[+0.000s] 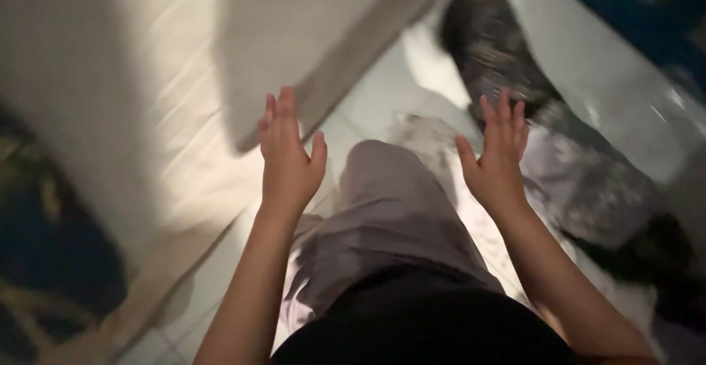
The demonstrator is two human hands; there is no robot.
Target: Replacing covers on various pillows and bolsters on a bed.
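Motion blur obscures most detail: both hands, left hand [288,160] and right hand [498,160], are raised with fingers spread, holding nothing, above a grey-trousered leg [390,210], with a white mattress [147,115] left and a dark mottled bundle [507,63] beyond the right hand.

Bare forearms (no sleeves), dark top [426,328], loose pale grey-lilac trousers [390,218]

dark mottled bundle [515,63] motion-blurred; kind unclear
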